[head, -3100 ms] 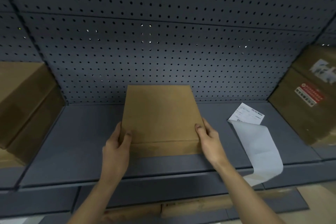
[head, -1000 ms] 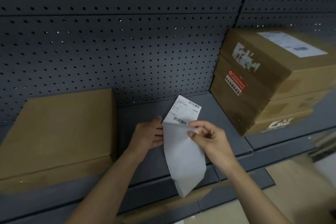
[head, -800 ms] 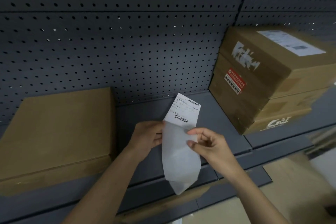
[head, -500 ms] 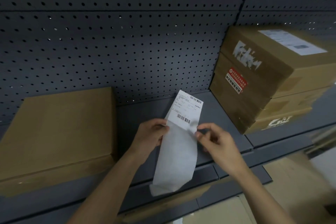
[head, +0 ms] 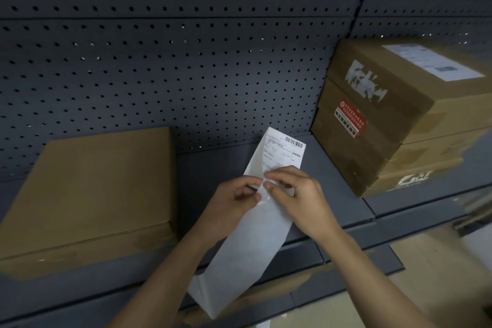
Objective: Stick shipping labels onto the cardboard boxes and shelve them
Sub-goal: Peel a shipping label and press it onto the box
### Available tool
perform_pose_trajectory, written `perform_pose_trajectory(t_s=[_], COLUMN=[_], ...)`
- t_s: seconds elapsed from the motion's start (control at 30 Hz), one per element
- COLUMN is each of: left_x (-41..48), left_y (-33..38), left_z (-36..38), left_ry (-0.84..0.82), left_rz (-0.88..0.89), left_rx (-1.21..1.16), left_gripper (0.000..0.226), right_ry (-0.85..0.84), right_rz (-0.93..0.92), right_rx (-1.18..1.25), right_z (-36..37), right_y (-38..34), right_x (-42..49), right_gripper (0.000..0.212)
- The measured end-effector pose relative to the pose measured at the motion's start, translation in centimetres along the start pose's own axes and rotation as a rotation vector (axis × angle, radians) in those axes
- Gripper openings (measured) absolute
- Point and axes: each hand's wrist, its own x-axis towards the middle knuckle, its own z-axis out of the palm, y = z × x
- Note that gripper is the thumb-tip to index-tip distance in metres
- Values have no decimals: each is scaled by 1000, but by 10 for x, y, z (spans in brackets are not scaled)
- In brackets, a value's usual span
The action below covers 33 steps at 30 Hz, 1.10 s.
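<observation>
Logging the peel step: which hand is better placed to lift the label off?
Likely the right hand: its fingertips sit on the shipping label's lower edge, while the left hand pinches the backing strip.

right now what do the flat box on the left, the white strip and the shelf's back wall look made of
Flat box: matte brown cardboard, going by the folded front seam.
White strip: thin paper, probably slick label backing, since it droops and curls, faintly shiny.
Back wall: dark grey perforated sheet, likely painted metal; even rows of holes.
</observation>
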Motion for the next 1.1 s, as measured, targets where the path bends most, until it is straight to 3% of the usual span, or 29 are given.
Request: perform_pose_trajectory(t_s=[0.43,0.73,1.1], left_x=[-7,-16,-29], left_y=[-2,-8,-10], left_z=[0,-6,-15], left_ry=[7,70,121], left_rz=[37,5,-63], left_rx=[75,178,326], left_gripper=[23,17,4], right_ry=[-33,140,246], right_rz=[-19,212,259], right_rx=[58,162,302], right_z=[3,0,-25], right_y=[-2,-3,-14], right_x=[-4,6,41], right_gripper=[18,19,17])
